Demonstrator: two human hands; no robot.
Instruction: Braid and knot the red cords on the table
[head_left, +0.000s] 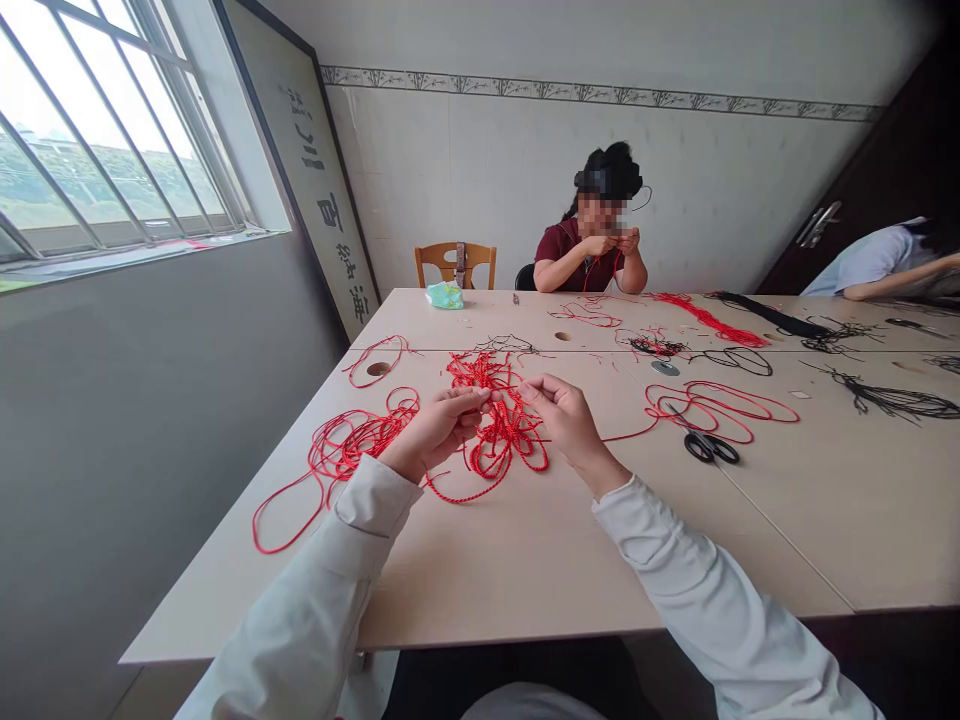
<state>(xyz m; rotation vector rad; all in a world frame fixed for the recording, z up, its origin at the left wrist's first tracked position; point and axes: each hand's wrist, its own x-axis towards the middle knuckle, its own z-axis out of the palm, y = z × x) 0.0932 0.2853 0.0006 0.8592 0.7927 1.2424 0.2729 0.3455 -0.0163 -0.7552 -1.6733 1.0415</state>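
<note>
Red twisted cord (499, 440) lies mostly in loose tangled loops on the pale wooden desk (480, 590), the left hand (439, 430) and right hand (570, 425) each pinching a strand above it.

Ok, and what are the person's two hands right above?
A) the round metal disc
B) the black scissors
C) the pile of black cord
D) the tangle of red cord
D. The left hand and right hand are held close together right over the tangle of red cord, which lies on the table beneath them.
</note>
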